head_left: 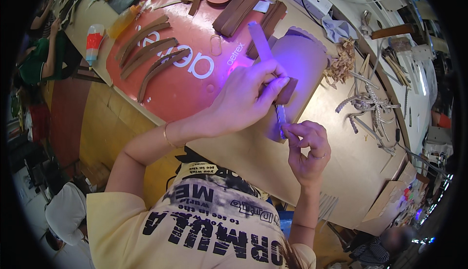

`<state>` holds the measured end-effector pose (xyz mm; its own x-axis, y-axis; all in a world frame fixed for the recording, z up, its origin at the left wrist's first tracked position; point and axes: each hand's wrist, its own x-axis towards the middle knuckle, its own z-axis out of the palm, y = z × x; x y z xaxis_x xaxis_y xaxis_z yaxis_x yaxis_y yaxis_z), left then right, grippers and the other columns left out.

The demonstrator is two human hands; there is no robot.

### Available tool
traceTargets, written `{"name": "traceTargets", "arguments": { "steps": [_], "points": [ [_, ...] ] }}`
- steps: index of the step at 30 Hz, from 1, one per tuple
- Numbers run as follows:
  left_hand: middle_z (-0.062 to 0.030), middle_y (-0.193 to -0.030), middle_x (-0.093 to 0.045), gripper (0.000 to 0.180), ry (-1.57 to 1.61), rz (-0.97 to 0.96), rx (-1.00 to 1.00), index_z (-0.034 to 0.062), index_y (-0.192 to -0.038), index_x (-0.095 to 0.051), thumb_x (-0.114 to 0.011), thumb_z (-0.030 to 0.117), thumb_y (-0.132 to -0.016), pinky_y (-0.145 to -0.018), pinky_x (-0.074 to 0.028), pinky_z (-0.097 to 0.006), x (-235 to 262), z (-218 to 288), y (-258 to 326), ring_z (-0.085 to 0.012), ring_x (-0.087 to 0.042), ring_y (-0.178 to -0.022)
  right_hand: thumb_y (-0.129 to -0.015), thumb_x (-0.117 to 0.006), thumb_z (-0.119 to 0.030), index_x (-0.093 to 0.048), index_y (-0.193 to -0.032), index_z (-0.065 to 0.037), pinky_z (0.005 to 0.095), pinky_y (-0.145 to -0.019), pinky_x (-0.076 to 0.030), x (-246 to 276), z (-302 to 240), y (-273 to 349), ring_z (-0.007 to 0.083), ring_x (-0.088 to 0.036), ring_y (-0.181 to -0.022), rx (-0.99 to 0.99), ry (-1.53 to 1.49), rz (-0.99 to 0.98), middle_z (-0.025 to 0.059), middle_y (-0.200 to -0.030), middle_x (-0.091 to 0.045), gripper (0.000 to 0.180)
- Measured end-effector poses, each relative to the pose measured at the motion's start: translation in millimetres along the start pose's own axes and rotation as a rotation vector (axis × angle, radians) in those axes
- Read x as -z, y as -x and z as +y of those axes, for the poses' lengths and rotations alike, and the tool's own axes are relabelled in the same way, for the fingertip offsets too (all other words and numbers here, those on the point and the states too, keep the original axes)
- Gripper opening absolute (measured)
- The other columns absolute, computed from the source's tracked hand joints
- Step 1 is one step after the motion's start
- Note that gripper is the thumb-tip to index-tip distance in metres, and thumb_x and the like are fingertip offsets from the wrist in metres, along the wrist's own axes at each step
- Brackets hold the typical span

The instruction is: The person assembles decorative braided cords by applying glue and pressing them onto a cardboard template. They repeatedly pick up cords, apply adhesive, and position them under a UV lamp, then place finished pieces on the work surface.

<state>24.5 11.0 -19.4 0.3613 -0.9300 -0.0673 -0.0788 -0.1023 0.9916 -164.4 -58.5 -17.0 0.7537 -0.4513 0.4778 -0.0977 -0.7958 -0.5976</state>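
Both hands, left (243,98) and right (307,149), pinch one strap (282,114); three curved strips (151,54) lie beyond.

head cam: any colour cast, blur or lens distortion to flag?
Head view: violet light washes the pale scalloped sheet, the strip and the left hand pressing a brown leather piece; right hand pinches the strip's lower end. Fisheye bends the tan worktable edges; black vignette at the rim; periphery soft.

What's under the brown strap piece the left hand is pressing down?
Under the brown strap piece lies a pale sheet lit violet, resting on the workbench. The left hand covers most of the piece, so whatever lies directly beneath its fingers is hidden.
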Motion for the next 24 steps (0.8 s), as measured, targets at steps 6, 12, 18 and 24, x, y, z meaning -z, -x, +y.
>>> {"name": "traceTargets", "arguments": {
  "steps": [6, 12, 18, 24],
  "points": [
    [-0.0057, -0.077, -0.062, 0.011, 0.039, 0.030, -0.031, 0.0002, -0.098, -0.055, -0.053, 0.011, -0.099, -0.063, -0.049, -0.026, -2, -3, -2, -0.0103, -0.061, -0.069, -0.075, -0.076, 0.008, -0.041, -0.088, -0.011, 0.0330, -0.068, -0.049, -2, 2, 4, 0.0246, -0.062, -0.082, 0.015, -0.003, 0.020, 0.0049, -0.091, -0.072, 0.042],
    [-0.0026, -0.083, -0.064, 0.011, 0.043, -0.022, 0.034, 0.0003, -0.100, -0.056, -0.052, 0.011, -0.101, -0.069, -0.052, -0.022, -1, -2, -1, -0.0054, -0.062, -0.076, -0.077, -0.074, 0.010, -0.036, -0.087, -0.011, 0.0324, -0.073, -0.047, -6, 1, 9, 0.0233, -0.059, -0.082, -0.015, -0.004, 0.026, 0.0062, -0.089, -0.072, 0.045],
    [-0.0114, -0.064, -0.061, 0.013, 0.069, 0.106, -0.122, -0.0004, -0.093, -0.057, -0.060, 0.012, -0.094, -0.051, -0.042, -0.032, -8, -8, -5, -0.0181, -0.057, -0.053, -0.074, -0.077, 0.008, -0.040, -0.088, -0.011, 0.0346, -0.072, -0.048, -8, 3, 11, 0.0243, -0.062, -0.082, -0.001, -0.019, 0.061, 0.0046, -0.090, -0.072, 0.044],
    [-0.0126, -0.066, -0.061, 0.012, -0.007, 0.095, -0.107, 0.0005, -0.094, -0.058, -0.060, 0.013, -0.094, -0.050, -0.040, -0.033, -6, -7, -2, -0.0208, -0.056, -0.052, -0.074, -0.078, 0.007, -0.039, -0.088, -0.012, 0.0342, -0.073, -0.047, -9, 3, 10, 0.0238, -0.062, -0.079, 0.007, -0.022, 0.073, 0.0039, -0.089, -0.072, 0.045]
  ]
}}
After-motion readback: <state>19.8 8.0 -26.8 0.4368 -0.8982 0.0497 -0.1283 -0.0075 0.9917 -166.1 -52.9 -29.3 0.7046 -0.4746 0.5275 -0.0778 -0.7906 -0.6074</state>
